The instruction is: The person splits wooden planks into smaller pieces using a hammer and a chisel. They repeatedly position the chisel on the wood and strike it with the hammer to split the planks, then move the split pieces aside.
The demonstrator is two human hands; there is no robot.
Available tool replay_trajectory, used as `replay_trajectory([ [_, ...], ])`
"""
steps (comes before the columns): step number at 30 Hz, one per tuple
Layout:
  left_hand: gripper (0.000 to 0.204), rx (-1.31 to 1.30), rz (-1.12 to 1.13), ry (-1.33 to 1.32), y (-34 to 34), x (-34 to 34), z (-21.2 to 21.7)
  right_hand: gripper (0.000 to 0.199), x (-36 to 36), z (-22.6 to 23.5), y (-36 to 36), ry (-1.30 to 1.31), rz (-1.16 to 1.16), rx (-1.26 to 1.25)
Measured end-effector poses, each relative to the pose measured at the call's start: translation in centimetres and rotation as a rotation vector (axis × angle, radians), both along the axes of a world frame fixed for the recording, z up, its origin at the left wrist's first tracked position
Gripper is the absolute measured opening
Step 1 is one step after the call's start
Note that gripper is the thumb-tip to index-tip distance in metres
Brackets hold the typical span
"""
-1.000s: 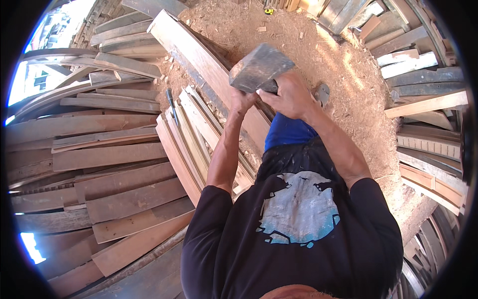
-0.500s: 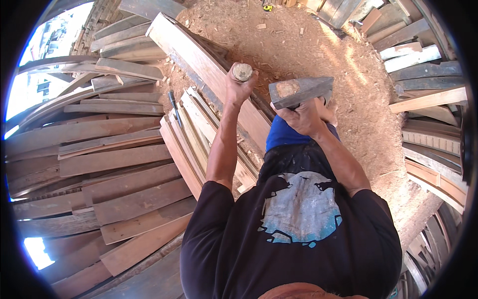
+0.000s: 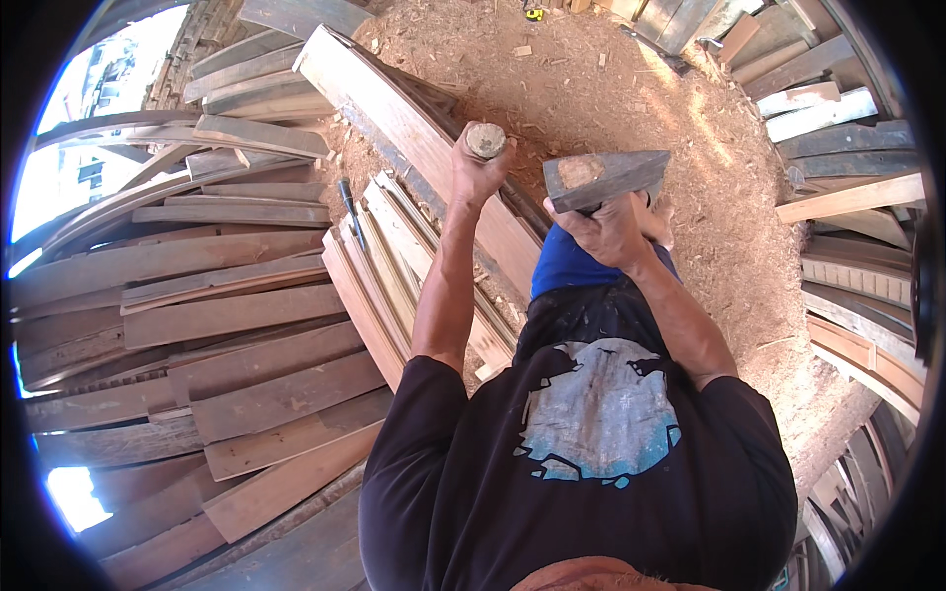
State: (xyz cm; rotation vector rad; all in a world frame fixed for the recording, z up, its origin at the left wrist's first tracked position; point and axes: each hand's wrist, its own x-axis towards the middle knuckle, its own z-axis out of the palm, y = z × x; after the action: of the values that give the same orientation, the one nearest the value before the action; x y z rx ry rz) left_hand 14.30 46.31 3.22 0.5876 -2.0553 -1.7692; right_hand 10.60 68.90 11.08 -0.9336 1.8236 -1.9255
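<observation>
My left hand (image 3: 480, 179) is closed round an upright round wooden tool handle (image 3: 486, 141), seen end-on with a pale, battered top. Its lower part is hidden by the fist, so I cannot tell what blade it has. Beneath this hand runs a long, thick reddish plank (image 3: 404, 123), lying at a slant. My right hand (image 3: 613, 233) grips a dark, wedge-shaped wooden mallet (image 3: 621, 177) from below, with a pale worn patch on its left end. The mallet is held in the air to the right of the plank, apart from the left hand's tool.
Sawn boards (image 3: 246, 315) are stacked all down the left side. Pale strips (image 3: 389, 266) lie beside the plank with a dark-handled tool (image 3: 347, 202) on them. More timber (image 3: 847, 148) leans at the right. Sawdust covers the floor (image 3: 719, 227); a yellow tape measure (image 3: 534, 15) lies far off.
The mallet in my right hand has shifted very slightly to the right. My left hand keeps its hold on the handle, and the whole view has moved a little.
</observation>
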Motion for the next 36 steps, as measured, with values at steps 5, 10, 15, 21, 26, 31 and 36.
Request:
replay_trajectory([
  [5,0.025,-0.007,-0.014,-0.025,0.3,-0.3,0.6,0.013,-0.3,0.4,0.0,0.006,-0.03,0.058],
  [10,0.025,0.008,-0.06,-0.034,-0.1,-0.7,-0.8,0.015,-1.4,2.8,-0.4,0.069,-0.109,0.045],
  [15,0.025,-0.007,-0.054,0.006,0.3,-0.1,-0.7,0.012,-4.3,7.4,-3.0,0.187,-0.272,-0.019],
  [21,0.025,-0.026,-0.11,-0.01,1.2,0.1,-0.2,0.025,-5.6,2.8,-5.2,0.443,-0.112,0.518],
  [26,0.025,-0.072,-0.089,0.025,2.1,1.2,-2.9,0.025,-5.4,0.2,-4.4,0.358,0.021,0.867],
  [31,0.025,-0.011,0.215,0.021,1.3,0.4,-2.4,0.026,-5.9,3.1,-3.6,0.186,-0.095,0.466],
  [36,0.024,-0.082,0.12,-0.026,1.9,0.1,1.7,0.023,-5.0,5.6,-1.5,0.076,-0.157,0.22],
])
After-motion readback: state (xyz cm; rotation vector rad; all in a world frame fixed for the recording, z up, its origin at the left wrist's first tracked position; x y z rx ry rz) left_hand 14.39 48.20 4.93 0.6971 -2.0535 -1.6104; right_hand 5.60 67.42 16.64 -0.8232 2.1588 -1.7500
